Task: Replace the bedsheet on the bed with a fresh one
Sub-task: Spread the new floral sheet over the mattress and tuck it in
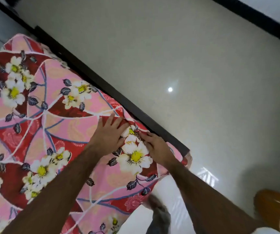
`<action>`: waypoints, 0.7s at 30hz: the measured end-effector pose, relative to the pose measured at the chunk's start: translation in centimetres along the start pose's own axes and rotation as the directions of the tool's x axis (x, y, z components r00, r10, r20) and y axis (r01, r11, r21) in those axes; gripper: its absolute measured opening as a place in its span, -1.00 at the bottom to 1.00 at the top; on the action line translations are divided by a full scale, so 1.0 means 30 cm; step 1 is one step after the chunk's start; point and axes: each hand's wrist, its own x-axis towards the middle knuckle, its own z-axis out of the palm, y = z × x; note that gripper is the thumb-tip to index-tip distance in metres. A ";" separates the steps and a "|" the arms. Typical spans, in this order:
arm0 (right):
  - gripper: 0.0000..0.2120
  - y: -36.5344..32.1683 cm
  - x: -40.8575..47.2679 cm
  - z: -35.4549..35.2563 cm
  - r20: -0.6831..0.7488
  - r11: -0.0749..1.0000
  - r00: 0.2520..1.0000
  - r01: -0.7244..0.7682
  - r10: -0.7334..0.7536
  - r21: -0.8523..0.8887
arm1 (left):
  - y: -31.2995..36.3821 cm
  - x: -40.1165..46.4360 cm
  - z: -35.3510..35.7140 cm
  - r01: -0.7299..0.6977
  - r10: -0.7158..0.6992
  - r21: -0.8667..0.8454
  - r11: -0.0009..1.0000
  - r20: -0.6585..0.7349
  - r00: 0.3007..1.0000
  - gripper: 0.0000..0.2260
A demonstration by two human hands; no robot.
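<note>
A pink and red bedsheet (55, 125) with white and yellow flowers covers the bed and hangs over its corner. My left hand (108, 132) lies flat on the sheet near the corner, fingers straight and pressing down beside a fold. My right hand (157, 149) rests just to its right at the sheet's edge, fingers extended onto a flower print by the dark bed frame (135, 114). Neither hand grips the cloth that I can see.
A glossy pale tiled floor (194, 65) spreads beyond the dark frame rail. An orange cylindrical object (275, 211) stands at the lower right. My foot (159, 211) shows below the bed corner. A dark skirting line (262, 19) runs across the top right.
</note>
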 end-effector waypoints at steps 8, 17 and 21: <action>-0.48 0.048 0.058 -0.102 -0.190 0.992 0.974 -0.114 0.121 0.045 | 0.012 0.062 -0.035 -0.062 0.059 0.055 0.997 0.054 0.997 -0.46; -0.58 0.053 -0.019 -0.097 -0.185 0.998 0.982 0.032 -0.023 0.046 | 0.040 0.198 -0.045 -0.258 0.233 0.080 0.963 0.242 0.942 -0.38; -0.50 0.057 -0.044 0.059 0.017 0.992 0.999 0.038 -0.041 0.116 | 0.033 0.278 -0.029 -0.312 0.285 0.078 0.947 0.243 0.927 -0.33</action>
